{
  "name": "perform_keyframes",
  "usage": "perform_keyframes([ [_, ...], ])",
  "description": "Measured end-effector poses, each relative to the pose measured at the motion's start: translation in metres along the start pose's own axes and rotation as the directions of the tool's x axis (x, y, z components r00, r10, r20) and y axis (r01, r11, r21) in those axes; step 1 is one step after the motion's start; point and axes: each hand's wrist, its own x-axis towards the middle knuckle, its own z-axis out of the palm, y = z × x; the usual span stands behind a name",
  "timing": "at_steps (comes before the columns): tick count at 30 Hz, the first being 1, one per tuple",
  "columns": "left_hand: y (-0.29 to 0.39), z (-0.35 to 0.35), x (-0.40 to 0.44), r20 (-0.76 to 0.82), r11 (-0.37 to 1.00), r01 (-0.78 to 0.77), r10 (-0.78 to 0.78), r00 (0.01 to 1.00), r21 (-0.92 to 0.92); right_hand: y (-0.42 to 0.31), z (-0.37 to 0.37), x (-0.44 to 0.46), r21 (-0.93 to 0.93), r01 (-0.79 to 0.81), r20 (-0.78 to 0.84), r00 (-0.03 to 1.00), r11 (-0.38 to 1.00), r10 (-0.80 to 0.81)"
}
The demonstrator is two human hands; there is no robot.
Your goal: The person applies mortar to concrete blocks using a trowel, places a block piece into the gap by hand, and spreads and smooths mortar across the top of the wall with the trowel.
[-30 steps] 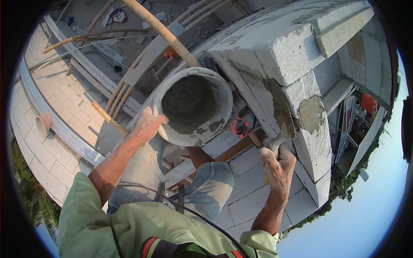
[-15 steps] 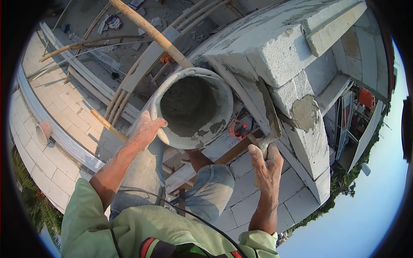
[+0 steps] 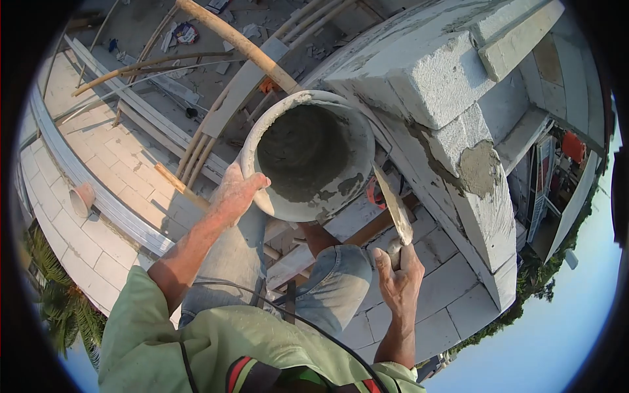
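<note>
Head: left hand (image 3: 244, 192) grips bucket (image 3: 358, 149), right hand (image 3: 401, 278) seemingly trowel (image 3: 393, 206).

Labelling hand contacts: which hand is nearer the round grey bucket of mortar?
Left. The left hand holds the bucket at its rim; the right hand is apart from it, toward lower right in view, holding a long-bladed, mortar-smeared trowel.

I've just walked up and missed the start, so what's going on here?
A person's left hand grips a bucket of grey mortar by its rim. The right hand holds a trowel, its blade beside the bucket; whether the tip touches it is unclear. A mortar patch shows on the block wall.
</note>
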Motion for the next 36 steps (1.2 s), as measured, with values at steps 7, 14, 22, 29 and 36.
perform_keyframes([
  [7,0.036,0.014,-0.027,-0.005,0.973,-0.090,0.093,0.996,0.212,-0.005,0.049,0.048,-0.613,0.227,0.073,0.970,0.757,-0.232],
  [14,0.036,0.015,-0.029,0.005,0.971,-0.136,0.138,0.990,0.195,-0.010,0.116,0.111,-0.872,0.286,0.105,0.902,0.397,-0.419],
  [22,0.034,0.013,-0.026,-0.032,0.989,-0.086,0.090,0.995,0.123,-0.011,0.137,0.111,-0.831,0.366,0.109,0.845,0.418,-0.523],
  [29,0.037,0.012,-0.027,0.012,0.987,-0.141,0.140,0.990,0.079,-0.004,0.146,0.110,-0.711,0.431,0.124,0.855,0.555,-0.504],
  [36,0.039,0.007,-0.026,0.005,0.984,-0.114,0.114,0.993,0.134,-0.018,0.146,0.106,-0.600,0.486,0.229,0.866,0.636,-0.445],
])
